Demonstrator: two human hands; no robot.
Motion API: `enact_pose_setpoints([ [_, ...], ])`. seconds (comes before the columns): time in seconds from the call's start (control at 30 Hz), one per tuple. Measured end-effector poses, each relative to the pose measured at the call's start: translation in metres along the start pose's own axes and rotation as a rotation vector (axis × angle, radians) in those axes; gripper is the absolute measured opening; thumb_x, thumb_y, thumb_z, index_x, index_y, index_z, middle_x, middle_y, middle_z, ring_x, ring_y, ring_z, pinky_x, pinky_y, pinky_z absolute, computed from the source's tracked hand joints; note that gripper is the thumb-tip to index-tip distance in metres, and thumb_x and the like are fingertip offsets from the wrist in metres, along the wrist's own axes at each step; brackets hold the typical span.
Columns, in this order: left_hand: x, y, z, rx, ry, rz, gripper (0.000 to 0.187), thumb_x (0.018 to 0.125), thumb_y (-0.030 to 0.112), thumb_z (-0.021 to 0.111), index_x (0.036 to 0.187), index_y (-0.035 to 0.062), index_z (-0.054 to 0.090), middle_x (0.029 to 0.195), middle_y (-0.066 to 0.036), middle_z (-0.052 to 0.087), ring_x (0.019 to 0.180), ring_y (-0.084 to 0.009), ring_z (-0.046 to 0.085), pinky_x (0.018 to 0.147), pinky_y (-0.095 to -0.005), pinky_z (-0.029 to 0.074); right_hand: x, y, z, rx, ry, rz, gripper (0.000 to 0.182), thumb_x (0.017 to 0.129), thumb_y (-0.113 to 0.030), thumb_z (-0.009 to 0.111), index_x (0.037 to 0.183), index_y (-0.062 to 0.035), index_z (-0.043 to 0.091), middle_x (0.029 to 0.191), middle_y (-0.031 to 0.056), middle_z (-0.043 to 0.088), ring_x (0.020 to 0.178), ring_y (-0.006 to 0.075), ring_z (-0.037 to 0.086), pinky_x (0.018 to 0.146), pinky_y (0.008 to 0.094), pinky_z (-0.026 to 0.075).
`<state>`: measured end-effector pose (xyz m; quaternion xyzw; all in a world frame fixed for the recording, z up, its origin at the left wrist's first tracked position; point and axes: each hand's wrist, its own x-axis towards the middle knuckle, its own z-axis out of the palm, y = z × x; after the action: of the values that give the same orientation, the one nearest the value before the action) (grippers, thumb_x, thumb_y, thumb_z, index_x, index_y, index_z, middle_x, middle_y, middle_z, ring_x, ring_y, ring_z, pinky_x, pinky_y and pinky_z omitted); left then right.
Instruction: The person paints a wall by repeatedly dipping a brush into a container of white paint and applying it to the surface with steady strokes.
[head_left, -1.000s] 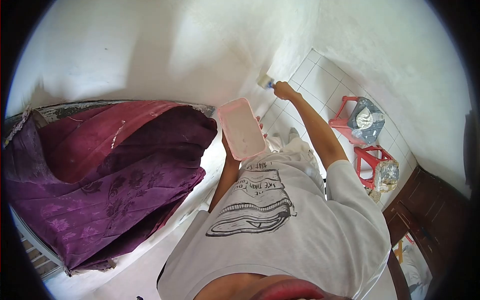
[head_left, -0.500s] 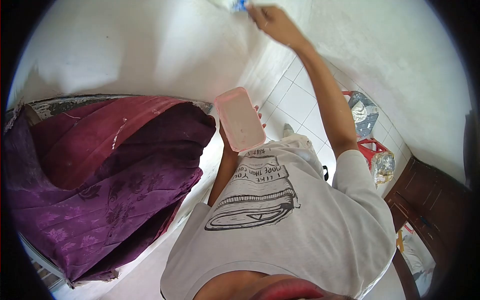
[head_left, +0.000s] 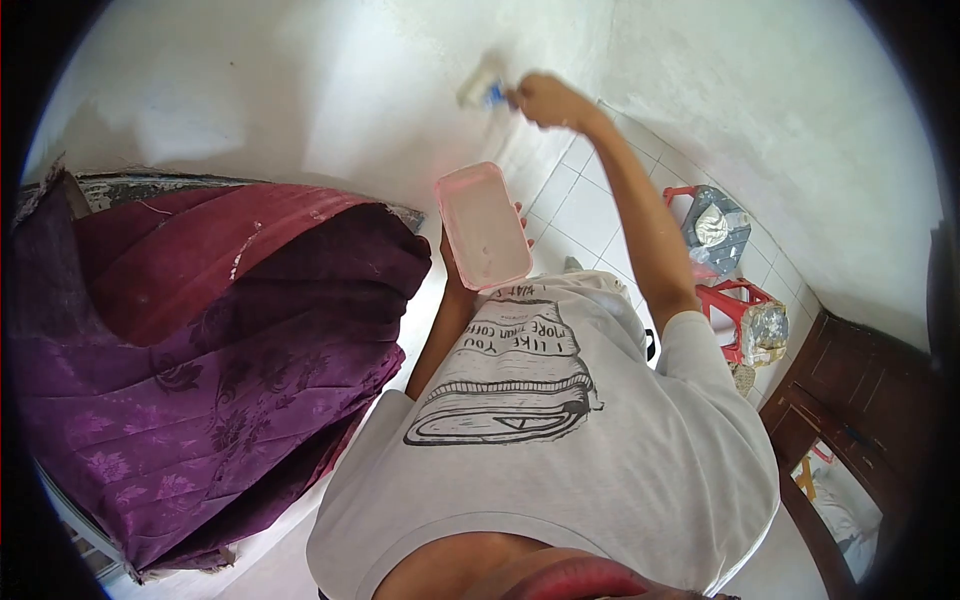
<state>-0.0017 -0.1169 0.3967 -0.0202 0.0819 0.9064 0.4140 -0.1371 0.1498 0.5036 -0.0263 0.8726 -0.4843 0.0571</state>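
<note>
In the head view, my right hand is closed around the handle of a paintbrush. The brush has pale bristles and a blue part near my fingers, and its head is close against the white wall. Lower down, my left hand supports a pink rectangular plastic container from underneath. Its fingertips curl over the right side, and the rest of that hand is hidden behind the container. Inside the container the surface looks whitish, with a small mark near the lower end.
Purple and maroon cloth drapes over something along the left. White floor tiles show beyond my body. On the right stand a red stool with a grey top, another red stool and dark wooden furniture.
My right hand has brought the paintbrush down along the wall, nearer the container, so the whole brush head now shows. The container has turned slightly and sits a little higher in view.
</note>
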Motion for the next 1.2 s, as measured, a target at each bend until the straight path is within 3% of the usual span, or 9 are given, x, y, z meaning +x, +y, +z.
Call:
enact_pose_setpoints([
  [0.13,0.004,-0.005,0.001,-0.007,0.074,0.043,0.084,0.095,0.068,0.042,0.157,0.0140,0.030,0.153,-0.024,0.039,0.133,-0.0413,0.049,0.109,-0.0679,0.036,-0.027,-0.099,-0.065,0.119,0.278,-0.207,0.053,0.106,-0.043,0.047,0.079,-0.0010,0.063,0.061,-0.0006,0.043,0.054,0.0080,0.042,0.050,0.0289,0.037],
  [0.17,0.004,-0.007,-0.002,-0.011,0.076,0.046,0.084,0.095,0.068,0.042,0.157,0.0140,0.030,0.153,-0.024,0.039,0.133,-0.0413,0.049,0.109,-0.0679,0.036,-0.017,-0.095,-0.057,0.138,0.389,-0.291,0.061,0.103,-0.046,0.048,0.072,0.0042,0.063,0.059,0.0192,0.058,0.054,0.0304,0.058,0.060,0.0484,0.045],
  [0.4,-0.007,-0.010,0.000,0.023,0.044,0.130,0.085,0.095,0.068,0.042,0.158,0.0122,0.028,0.155,-0.023,0.036,0.133,-0.0404,0.049,0.109,-0.0677,0.037,-0.004,0.107,0.121,-0.118,0.120,-0.102,0.043,0.107,-0.027,0.038,0.093,0.0027,0.067,0.083,0.0279,0.067,0.079,0.0460,0.066,0.073,0.0525,0.051],
  [0.5,-0.008,-0.011,0.005,0.033,0.063,0.141,0.085,0.095,0.068,0.042,0.157,0.0123,0.028,0.154,-0.022,0.037,0.132,-0.0403,0.049,0.109,-0.0675,0.037,-0.003,0.187,0.153,-0.420,0.062,-0.251,0.044,0.105,-0.030,0.044,0.089,0.0022,0.069,0.070,0.0233,0.067,0.066,0.0391,0.066,0.062,0.0481,0.051],
  [0.57,-0.010,-0.011,0.005,0.058,0.068,0.142,0.085,0.095,0.068,0.042,0.157,0.0124,0.028,0.153,-0.022,0.038,0.132,-0.0403,0.049,0.109,-0.0674,0.037,-0.008,0.137,0.109,-0.018,-0.362,0.357,0.044,0.103,-0.034,0.051,0.086,0.0023,0.069,0.061,0.0139,0.062,0.055,0.0264,0.063,0.051,0.0406,0.049],
  [0.87,-0.007,-0.021,-0.002,0.010,0.089,0.157,0.085,0.094,0.068,0.043,0.157,0.0124,0.029,0.154,-0.023,0.037,0.134,-0.0406,0.048,0.109,-0.0667,0.037,-0.039,-0.112,-0.033,0.259,0.342,-0.227,0.056,0.103,-0.044,0.052,0.078,0.0053,0.061,0.055,0.0018,0.042,0.054,0.0105,0.041,0.051,0.0320,0.036],
  [0.97,-0.013,-0.017,-0.002,0.029,0.127,0.140,0.086,0.094,0.068,0.042,0.158,0.0119,0.027,0.155,-0.024,0.036,0.134,-0.0413,0.047,0.110,-0.0664,0.037,0.008,-0.033,0.048,0.071,0.320,-0.294,0.053,0.105,-0.039,0.044,0.080,0.0051,0.061,0.071,0.0262,0.062,0.063,0.0433,0.054,0.063,0.0489,0.044],
  [1.13,-0.025,-0.015,-0.004,-0.020,0.093,0.144,0.089,0.094,0.069,0.041,0.159,0.0107,0.025,0.157,-0.025,0.033,0.135,-0.0446,0.045,0.111,-0.0665,0.035,-0.014,0.143,0.144,-0.003,0.053,-0.025,0.054,0.106,-0.038,0.044,0.086,0.0073,0.065,0.075,0.0260,0.066,0.068,0.0386,0.064,0.066,0.0479,0.050],
  [1.2,-0.026,-0.017,-0.004,-0.024,0.106,0.138,0.088,0.094,0.069,0.041,0.159,0.0112,0.026,0.157,-0.025,0.033,0.135,-0.0448,0.045,0.111,-0.0668,0.034,-0.019,0.165,0.142,-0.069,-0.365,0.390,0.055,0.106,-0.038,0.046,0.083,0.0082,0.066,0.070,0.0218,0.066,0.061,0.0287,0.066,0.057,0.0423,0.049],
])
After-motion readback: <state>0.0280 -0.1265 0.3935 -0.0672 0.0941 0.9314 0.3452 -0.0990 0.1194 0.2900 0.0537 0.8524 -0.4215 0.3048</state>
